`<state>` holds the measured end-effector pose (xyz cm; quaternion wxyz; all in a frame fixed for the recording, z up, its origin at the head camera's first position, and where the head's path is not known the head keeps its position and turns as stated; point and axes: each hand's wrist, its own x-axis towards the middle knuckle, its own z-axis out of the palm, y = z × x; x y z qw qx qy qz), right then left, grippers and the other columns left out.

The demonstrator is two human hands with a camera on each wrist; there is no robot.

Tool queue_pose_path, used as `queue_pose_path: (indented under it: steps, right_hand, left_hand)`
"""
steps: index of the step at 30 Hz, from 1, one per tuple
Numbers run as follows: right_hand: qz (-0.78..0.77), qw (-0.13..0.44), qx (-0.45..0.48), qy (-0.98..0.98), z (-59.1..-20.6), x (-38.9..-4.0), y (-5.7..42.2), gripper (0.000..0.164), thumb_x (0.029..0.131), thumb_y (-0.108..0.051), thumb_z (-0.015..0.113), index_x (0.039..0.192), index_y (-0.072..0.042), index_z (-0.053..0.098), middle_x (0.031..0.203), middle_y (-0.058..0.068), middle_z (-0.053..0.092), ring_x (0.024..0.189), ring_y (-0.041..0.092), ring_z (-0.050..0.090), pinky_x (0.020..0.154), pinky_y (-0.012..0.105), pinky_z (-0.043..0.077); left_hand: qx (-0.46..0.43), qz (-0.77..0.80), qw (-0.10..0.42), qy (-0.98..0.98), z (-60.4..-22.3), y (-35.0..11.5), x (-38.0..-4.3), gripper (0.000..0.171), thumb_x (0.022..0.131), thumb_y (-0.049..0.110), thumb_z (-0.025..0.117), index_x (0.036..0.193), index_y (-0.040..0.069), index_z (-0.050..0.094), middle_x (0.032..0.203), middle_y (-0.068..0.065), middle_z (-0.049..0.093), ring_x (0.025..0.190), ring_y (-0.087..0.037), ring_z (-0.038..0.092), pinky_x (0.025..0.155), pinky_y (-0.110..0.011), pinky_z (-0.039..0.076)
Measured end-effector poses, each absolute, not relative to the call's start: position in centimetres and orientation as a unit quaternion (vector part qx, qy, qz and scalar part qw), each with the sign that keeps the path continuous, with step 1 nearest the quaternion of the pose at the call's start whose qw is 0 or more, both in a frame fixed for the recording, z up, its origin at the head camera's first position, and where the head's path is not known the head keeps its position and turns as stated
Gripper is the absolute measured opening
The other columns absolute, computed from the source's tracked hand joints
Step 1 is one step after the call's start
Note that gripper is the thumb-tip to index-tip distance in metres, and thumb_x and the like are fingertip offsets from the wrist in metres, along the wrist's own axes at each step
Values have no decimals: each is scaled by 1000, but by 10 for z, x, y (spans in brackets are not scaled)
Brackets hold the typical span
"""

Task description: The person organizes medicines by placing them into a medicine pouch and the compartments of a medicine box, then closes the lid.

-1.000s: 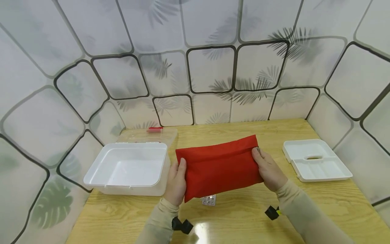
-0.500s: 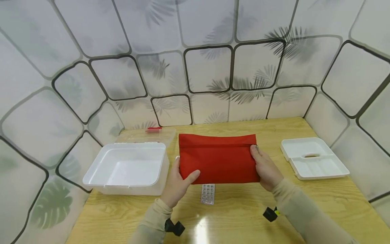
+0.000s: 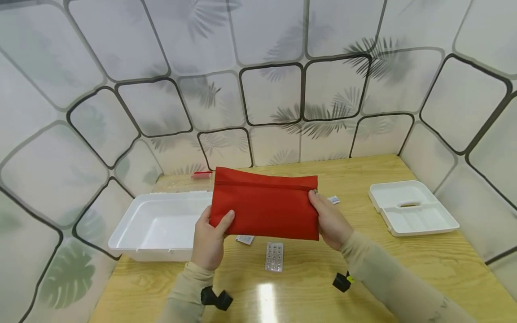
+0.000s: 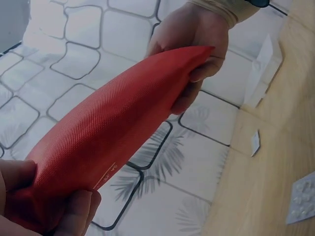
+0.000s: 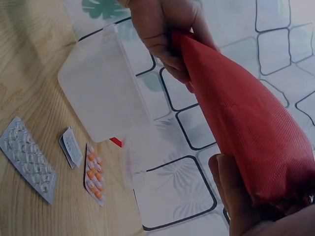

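Note:
A red zippered pouch (image 3: 264,208) is held up above the table by both hands, its zipper running along the upper part. My left hand (image 3: 210,240) grips its left end, thumb on the near face. At the other end my right hand (image 3: 331,222) pinches the pouch near the zipper pull, fingers behind it. In the left wrist view the pouch (image 4: 123,113) looks bulged, with faint white print on its far side. Below it on the table lies a silver blister pack (image 3: 274,257). The right wrist view also shows a blister pack of orange pills (image 5: 94,174).
An open white plastic box (image 3: 161,255) stands at the left, partly behind the pouch, its clear lid (image 3: 183,183) tipped back. A small printed packet (image 3: 244,239) lies near it, another (image 3: 334,199) behind the right hand. At the right sits a white divided tray (image 3: 416,208).
Both hands have carried the pouch left and slightly up, and it has turned from tilted to nearly level. The left thumb has moved onto its face. More of the blister pack and small packets now show.

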<state>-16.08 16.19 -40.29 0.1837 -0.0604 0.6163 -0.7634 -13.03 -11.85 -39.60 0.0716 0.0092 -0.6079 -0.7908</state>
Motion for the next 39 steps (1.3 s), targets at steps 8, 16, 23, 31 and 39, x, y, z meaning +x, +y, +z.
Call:
queue_pose_path:
  steps: [8,16,23,31,39]
  right_hand:
    - [-744,189,-121,629,-400,-162,141,58,101,-50,36,138,-4,42,120,16,57,101,31,61,77,44,54]
    - [-723,208,-135,645,-402,-165,102,56,103,-47,32,133,-3,46,115,17,60,96,27,62,76,42,55]
    - [-644,204,-193,711,-412,-161,59,41,104,-34,42,130,-4,51,106,9,64,89,20,66,74,36,55]
    - [-467,115,-303,823,-410,-165,19,37,95,-30,58,126,-9,57,101,-2,68,84,4,62,75,21,50]
    - [-481,182,-184,838,-416,-173,-16,61,91,-47,61,130,-1,53,74,2,70,61,9,64,60,24,50]
  left_hand:
    - [27,-805,102,-583,-379,-151,-131,36,92,12,65,124,0,51,114,-13,54,97,-24,61,81,-34,55]
    - [67,-790,156,-590,-359,-194,-131,37,93,17,63,125,1,53,115,-11,55,95,-21,60,77,-29,56]
    - [116,-792,215,-559,-351,-231,-130,43,89,18,68,127,2,56,118,-11,53,97,-22,59,71,-28,57]
    - [135,-802,238,-531,-347,-276,-130,46,86,16,71,126,2,57,120,-10,51,98,-21,56,66,-26,57]
    - [166,-806,251,-510,-356,-311,-129,33,84,6,72,116,3,65,114,-7,57,88,-18,61,59,-26,56]
